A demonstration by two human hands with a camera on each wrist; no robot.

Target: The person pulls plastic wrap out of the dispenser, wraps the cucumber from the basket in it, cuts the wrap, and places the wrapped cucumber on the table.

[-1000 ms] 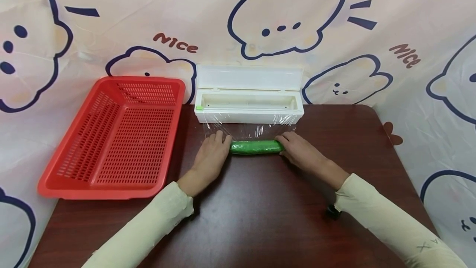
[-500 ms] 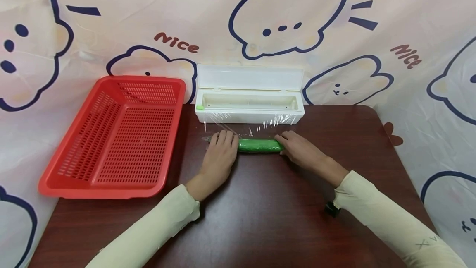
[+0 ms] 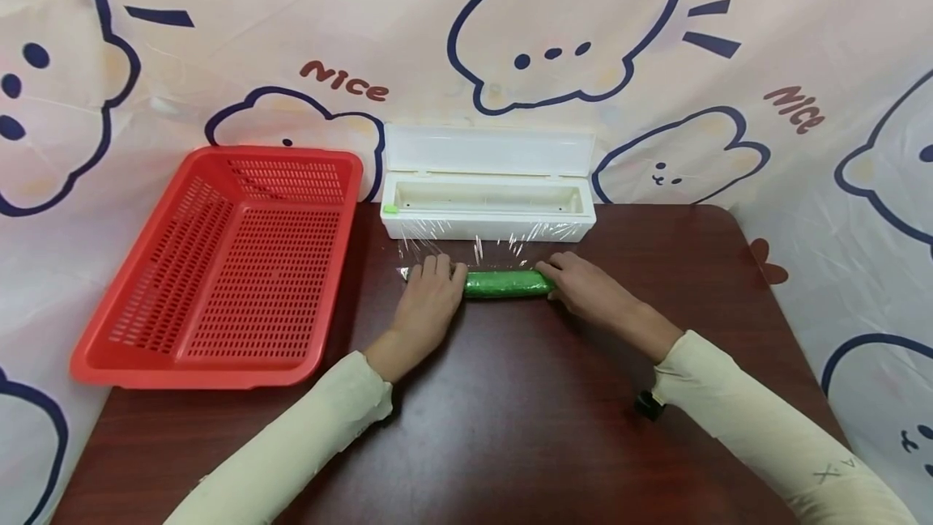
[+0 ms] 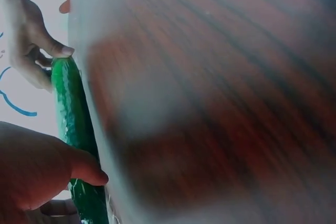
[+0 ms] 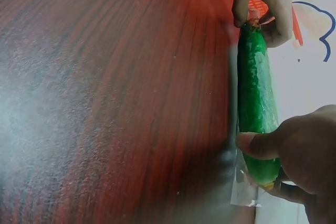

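Observation:
A long green cucumber (image 3: 509, 283) with a glossy film over it lies crosswise on the table. My left hand (image 3: 430, 298) grips it near its left end, thumb along the near side in the left wrist view. At the other end, my right hand (image 3: 586, 290) pinches the cucumber between thumb and fingers, as the right wrist view shows. Clear cling film (image 3: 477, 249) runs from a white dispenser box (image 3: 488, 229) to the cucumber. A loose flap of film (image 5: 243, 195) sticks out past its right end. The palms hide part of both ends.
A red plastic basket (image 3: 273, 290) with slotted sides stands at the left of the dark wooden table (image 3: 525, 428). The dispenser's white lid (image 3: 488, 151) is raised against the patterned cloth (image 3: 408, 14) behind. A small green tab (image 3: 390, 209) sits at its left corner.
My left hand has slid to the right along the cucumber, covering more of it. The cucumber has shifted very slightly toward the box. My right hand has barely moved.

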